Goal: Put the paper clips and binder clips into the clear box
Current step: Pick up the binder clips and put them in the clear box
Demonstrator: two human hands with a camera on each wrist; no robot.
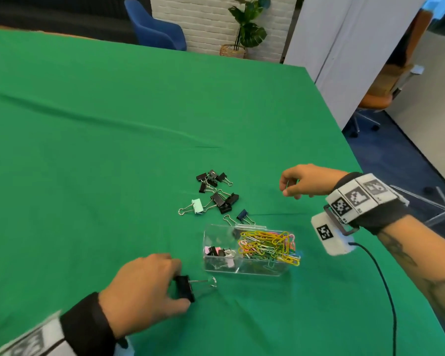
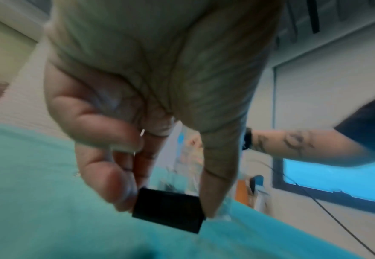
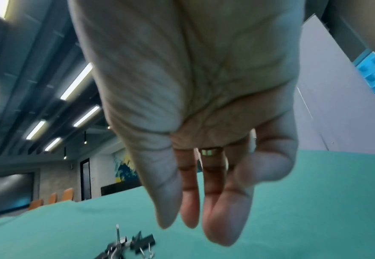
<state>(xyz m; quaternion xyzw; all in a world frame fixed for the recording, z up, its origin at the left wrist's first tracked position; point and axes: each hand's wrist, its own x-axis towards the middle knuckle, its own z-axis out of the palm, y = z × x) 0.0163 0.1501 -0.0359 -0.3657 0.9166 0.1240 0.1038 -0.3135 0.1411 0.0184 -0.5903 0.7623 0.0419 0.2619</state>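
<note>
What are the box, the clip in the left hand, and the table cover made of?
Box: clear rigid plastic, probably acrylic; the contents show through its glossy walls.
Clip in the left hand: matt black body, likely painted steel, with shiny wire handles.
Cover: green matt fabric, judging by its soft creases.

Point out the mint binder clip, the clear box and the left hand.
mint clip (image 1: pixel 197 206), head view, its body.
clear box (image 1: pixel 211 236), head view, bare left wall.
left hand (image 1: pixel 141 286), head view, its back.

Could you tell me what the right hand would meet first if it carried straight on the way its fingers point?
Probably the pile of black binder clips: the right hand points left toward them over bare green cloth, though its height above it is unclear.
</note>
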